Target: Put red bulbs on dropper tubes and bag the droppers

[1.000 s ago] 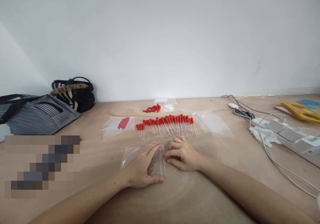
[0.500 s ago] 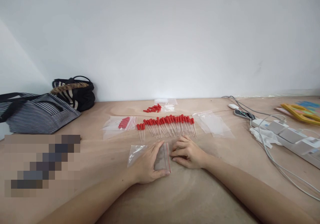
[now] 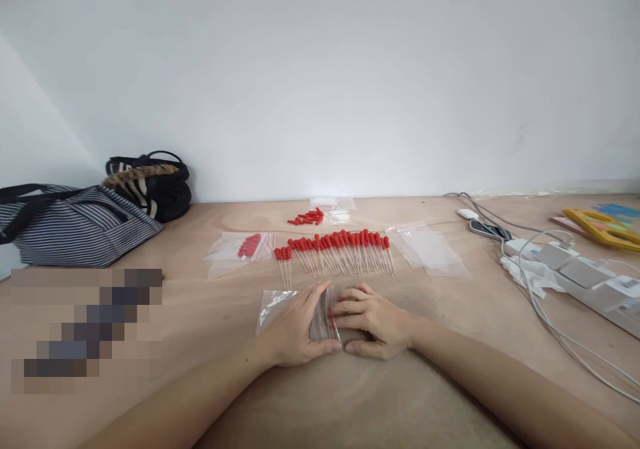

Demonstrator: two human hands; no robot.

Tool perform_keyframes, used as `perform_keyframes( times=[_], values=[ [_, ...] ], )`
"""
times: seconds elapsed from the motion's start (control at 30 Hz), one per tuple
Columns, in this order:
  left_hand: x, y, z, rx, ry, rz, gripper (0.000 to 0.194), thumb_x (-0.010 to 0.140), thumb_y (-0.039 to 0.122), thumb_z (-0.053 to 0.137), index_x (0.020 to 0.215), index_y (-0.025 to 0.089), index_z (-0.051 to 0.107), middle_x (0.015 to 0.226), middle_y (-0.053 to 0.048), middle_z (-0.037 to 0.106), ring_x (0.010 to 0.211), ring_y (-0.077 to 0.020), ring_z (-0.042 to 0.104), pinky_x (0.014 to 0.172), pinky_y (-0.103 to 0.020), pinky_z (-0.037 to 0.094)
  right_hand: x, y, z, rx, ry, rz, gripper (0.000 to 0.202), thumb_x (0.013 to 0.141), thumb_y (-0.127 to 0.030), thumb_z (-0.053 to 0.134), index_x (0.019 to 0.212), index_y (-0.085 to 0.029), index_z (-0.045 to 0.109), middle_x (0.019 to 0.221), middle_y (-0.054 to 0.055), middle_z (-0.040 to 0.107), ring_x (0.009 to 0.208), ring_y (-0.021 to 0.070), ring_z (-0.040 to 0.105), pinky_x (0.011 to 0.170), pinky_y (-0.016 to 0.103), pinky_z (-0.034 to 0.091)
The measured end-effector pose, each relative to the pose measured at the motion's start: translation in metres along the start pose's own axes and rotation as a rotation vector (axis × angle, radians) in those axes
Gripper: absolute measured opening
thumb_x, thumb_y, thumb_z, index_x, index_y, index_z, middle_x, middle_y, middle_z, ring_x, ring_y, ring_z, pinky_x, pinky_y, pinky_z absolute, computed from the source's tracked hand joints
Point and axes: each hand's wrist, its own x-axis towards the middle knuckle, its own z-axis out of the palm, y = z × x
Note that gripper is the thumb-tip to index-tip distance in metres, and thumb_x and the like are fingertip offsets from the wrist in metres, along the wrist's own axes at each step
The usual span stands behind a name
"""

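A clear zip-lock bag (image 3: 273, 305) with a red line along its mouth lies flat on the table. My left hand (image 3: 295, 325) rests over the bag, its thumb and forefinger spanning the two ends of the mouth and holding it. The fingertips of my right hand (image 3: 375, 322) touch the mouth edge from the right; its fingers are apart from the thumb, with nothing seen between them. Just beyond my hands lies a row of droppers (image 3: 345, 242) with red bulbs and clear stems. Three more droppers (image 3: 283, 255) lie at the row's left end.
Farther back are loose red bulbs (image 3: 307, 218) and a bag of clear tubes (image 3: 335, 212). Another bag holds red bulbs (image 3: 249, 245); flat clear bags (image 3: 430, 252) lie to the right. A power strip (image 3: 595, 282) with cables stands right, a striped bag (image 3: 85, 225) left.
My right hand has moved left and slightly toward me, so its fingers reach the bag's mouth. The mouth edge now looks bent. My left hand has stayed nearly still.
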Motion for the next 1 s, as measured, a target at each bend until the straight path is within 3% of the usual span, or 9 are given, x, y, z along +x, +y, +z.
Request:
perform_keyframes(
  times=[0.2, 0.37, 0.5, 0.6, 0.67, 0.73, 0.8, 0.87, 1.0],
  values=[
    [0.000, 0.001, -0.004, -0.024, -0.005, -0.006, 0.084, 0.069, 0.049, 0.060, 0.134, 0.019, 0.016, 0.136, -0.015, 0.033, 0.121, -0.0312, 0.035, 0.096, -0.048, 0.033, 0.001, 0.000, -0.001, -0.016, -0.076, -0.076, 0.062, 0.076, -0.051, 0.049, 0.129, -0.021, 0.036, 0.124, 0.008, 0.049, 0.123, 0.0227, 0.030, 0.096, 0.041, 0.020],
    [-0.005, -0.004, -0.013, 0.029, -0.083, 0.031, 0.082, 0.071, 0.050, 0.058, 0.135, 0.017, 0.018, 0.136, -0.016, 0.033, 0.125, -0.0326, 0.029, 0.098, -0.049, 0.029, -0.005, 0.008, -0.005, -0.009, -0.103, -0.048, 0.070, 0.073, -0.052, 0.053, 0.133, -0.026, 0.027, 0.127, 0.010, 0.045, 0.119, 0.0222, 0.036, 0.095, 0.043, 0.023],
    [-0.007, -0.008, -0.014, 0.051, -0.082, 0.011, 0.072, 0.075, 0.045, 0.055, 0.134, 0.019, 0.024, 0.135, -0.014, 0.037, 0.124, -0.0319, 0.031, 0.098, -0.048, 0.031, -0.011, 0.011, -0.008, 0.059, -0.094, -0.010, 0.069, 0.072, -0.050, 0.057, 0.132, -0.026, 0.031, 0.127, 0.010, 0.045, 0.118, 0.0223, 0.038, 0.096, 0.044, 0.023],
    [-0.006, -0.009, -0.012, 0.025, -0.056, 0.011, 0.067, 0.077, 0.044, 0.053, 0.133, 0.021, 0.025, 0.133, -0.012, 0.040, 0.122, -0.0292, 0.035, 0.097, -0.045, 0.033, -0.014, 0.012, -0.012, 0.200, 0.011, 0.057, 0.061, 0.070, -0.047, 0.060, 0.123, -0.022, 0.045, 0.120, 0.010, 0.052, 0.111, 0.0215, 0.045, 0.093, 0.040, 0.031],
    [-0.006, -0.009, -0.011, 0.019, -0.049, 0.014, 0.065, 0.078, 0.044, 0.052, 0.132, 0.021, 0.026, 0.131, -0.011, 0.041, 0.120, -0.0283, 0.038, 0.096, -0.044, 0.034, -0.016, 0.018, -0.016, 0.271, 0.139, 0.174, 0.043, 0.074, -0.043, 0.058, 0.110, -0.020, 0.057, 0.108, 0.008, 0.059, 0.099, 0.0192, 0.053, 0.085, 0.035, 0.038],
    [-0.006, -0.009, -0.011, 0.018, -0.047, 0.010, 0.063, 0.078, 0.043, 0.052, 0.131, 0.020, 0.027, 0.130, -0.011, 0.042, 0.118, -0.0278, 0.040, 0.095, -0.044, 0.035, -0.019, 0.033, -0.023, 0.237, 0.297, 0.409, 0.025, 0.079, -0.036, 0.052, 0.092, -0.018, 0.063, 0.092, 0.006, 0.063, 0.084, 0.0165, 0.057, 0.075, 0.030, 0.043],
    [-0.006, -0.009, -0.012, 0.013, -0.047, 0.004, 0.062, 0.078, 0.041, 0.052, 0.131, 0.020, 0.028, 0.130, -0.011, 0.042, 0.116, -0.0274, 0.042, 0.095, -0.044, 0.036, -0.022, 0.054, -0.032, 0.108, 0.451, 0.780, 0.019, 0.080, -0.030, 0.048, 0.079, -0.017, 0.062, 0.078, 0.004, 0.063, 0.072, 0.0145, 0.057, 0.066, 0.026, 0.042],
    [-0.006, -0.008, -0.012, 0.007, -0.052, 0.001, 0.061, 0.078, 0.040, 0.052, 0.131, 0.021, 0.027, 0.130, -0.011, 0.043, 0.116, -0.0272, 0.042, 0.094, -0.044, 0.036, -0.025, 0.077, -0.040, 0.015, 0.497, 1.161, 0.015, 0.076, -0.025, 0.050, 0.084, -0.016, 0.059, 0.082, 0.004, 0.062, 0.075, 0.0142, 0.056, 0.066, 0.023, 0.041],
    [-0.007, -0.008, -0.013, 0.012, -0.047, 0.001, 0.061, 0.078, 0.041, 0.052, 0.131, 0.020, 0.028, 0.130, -0.011, 0.043, 0.117, -0.0276, 0.041, 0.095, -0.044, 0.036, -0.022, 0.109, -0.047, 0.000, 0.462, 1.333, 0.037, 0.067, -0.026, 0.058, 0.100, -0.010, 0.052, 0.084, 0.010, 0.061, 0.078, 0.0188, 0.057, 0.061, 0.024, 0.040]
  ],
)
